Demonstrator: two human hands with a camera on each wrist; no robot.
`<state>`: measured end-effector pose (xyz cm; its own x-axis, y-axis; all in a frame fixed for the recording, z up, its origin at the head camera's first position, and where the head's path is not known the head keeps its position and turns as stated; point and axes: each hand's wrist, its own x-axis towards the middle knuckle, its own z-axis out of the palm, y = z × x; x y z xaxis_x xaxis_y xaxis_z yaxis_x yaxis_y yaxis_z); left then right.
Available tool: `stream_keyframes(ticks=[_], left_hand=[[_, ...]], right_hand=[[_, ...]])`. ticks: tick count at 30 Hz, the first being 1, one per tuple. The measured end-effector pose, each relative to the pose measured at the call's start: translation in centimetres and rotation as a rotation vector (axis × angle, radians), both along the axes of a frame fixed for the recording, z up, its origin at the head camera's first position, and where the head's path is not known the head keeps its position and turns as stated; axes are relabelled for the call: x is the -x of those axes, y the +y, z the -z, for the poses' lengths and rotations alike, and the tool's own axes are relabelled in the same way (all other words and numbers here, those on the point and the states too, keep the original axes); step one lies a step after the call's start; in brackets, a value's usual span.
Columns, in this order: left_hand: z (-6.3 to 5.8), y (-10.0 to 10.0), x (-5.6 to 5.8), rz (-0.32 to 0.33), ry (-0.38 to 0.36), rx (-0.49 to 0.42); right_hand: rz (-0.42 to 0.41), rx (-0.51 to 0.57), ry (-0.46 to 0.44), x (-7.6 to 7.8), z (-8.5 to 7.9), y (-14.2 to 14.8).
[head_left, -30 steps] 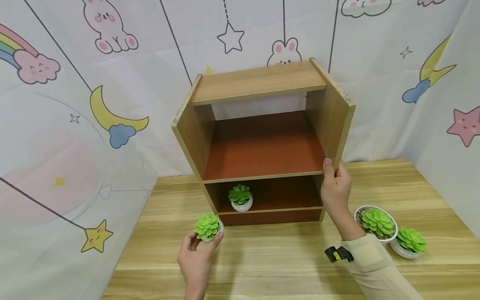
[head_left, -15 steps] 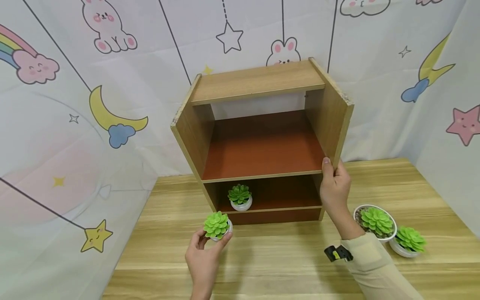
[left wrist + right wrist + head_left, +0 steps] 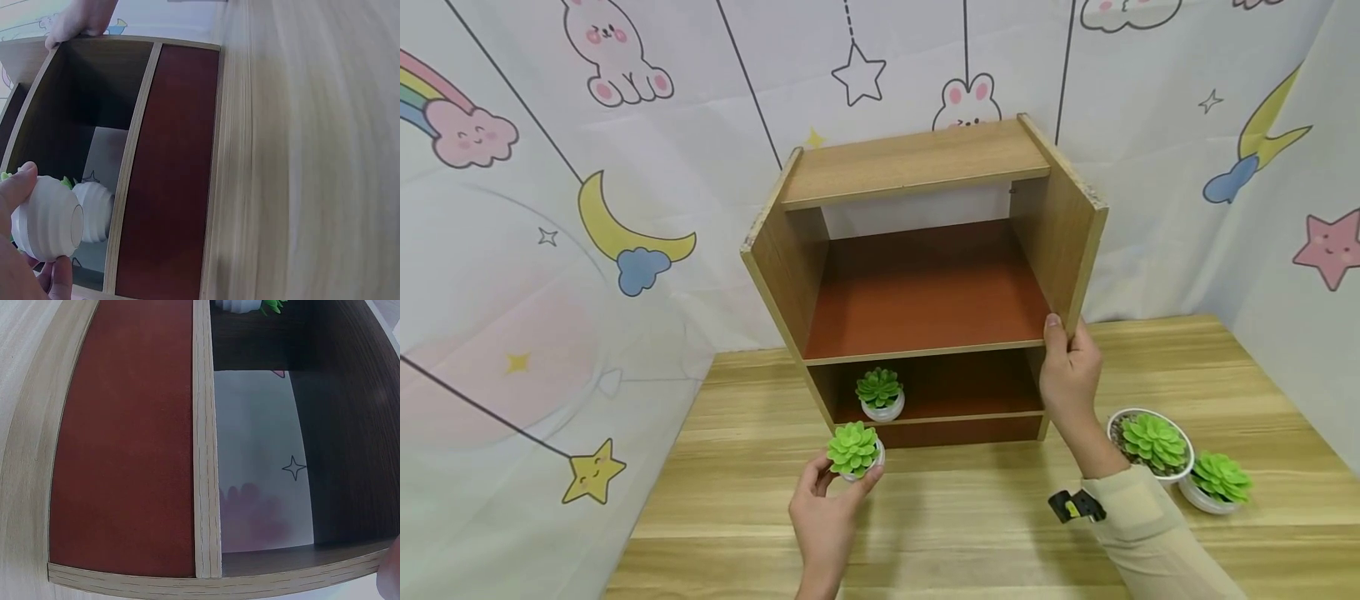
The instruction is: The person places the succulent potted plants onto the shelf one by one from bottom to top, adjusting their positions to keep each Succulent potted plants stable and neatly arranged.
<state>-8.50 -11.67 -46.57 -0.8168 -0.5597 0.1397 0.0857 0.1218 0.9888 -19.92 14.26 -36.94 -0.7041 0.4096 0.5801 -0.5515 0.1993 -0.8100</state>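
My left hand [image 3: 829, 517] grips a small potted succulent [image 3: 853, 450] by its white ribbed pot, fingers on one side and thumb on the other. It is held in front of the wooden shelf unit [image 3: 917, 185], near the lower left compartment. In the left wrist view the white pot [image 3: 49, 219] shows side-on between thumb and fingers. Another potted succulent [image 3: 881, 393] stands inside the lower compartment, toward its left. My right hand [image 3: 1070, 371] holds the unit's right side panel, thumb on the front edge and fingers round the outside.
To the right on the wooden table [image 3: 730, 517] stand a larger potted succulent [image 3: 1152, 444] with gravel and a smaller potted succulent [image 3: 1217, 483] beside it. A patterned cloth backdrop [image 3: 715, 92] hangs behind the unit and along both sides.
My left hand has moved to the right with the succulent, from left of the unit's base to in front of its lower left part. The right hand stays on the side panel.
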Motion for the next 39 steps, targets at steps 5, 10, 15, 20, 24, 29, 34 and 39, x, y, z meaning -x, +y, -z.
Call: stream_keyframes(ticks=[5,10,15,20,24,29,34,39], left_hand=[[0.2,0.6,-0.1,0.018,-0.001,0.006],[0.5,1.1,-0.1,0.033,0.016,0.016],[0.5,1.5,-0.1,0.044,0.029,0.029],[0.5,1.9,-0.2,0.051,0.042,0.056],[0.6,2.0,-0.2,0.056,0.042,0.06],[0.6,2.3,-0.2,0.069,0.057,0.05],[0.6,2.6,-0.1,0.076,0.057,0.05],[0.5,2.9,-0.1,0.078,0.061,0.053]], right_hand=[[-0.004,-0.003,-0.002,0.0,0.1,0.1],[0.003,-0.002,-0.008,0.1,0.2,0.0],[0.006,-0.005,-0.018,0.0,0.0,-0.1],[0.001,-0.007,-0.028,-0.3,-0.2,0.0],[0.001,-0.003,-0.021,-0.3,-0.3,-0.1],[0.0,0.007,0.006,-0.1,-0.2,-0.2],[-0.002,0.006,0.018,-0.2,-0.2,-0.2],[0.005,0.004,0.02,-0.1,-0.2,-0.2]])
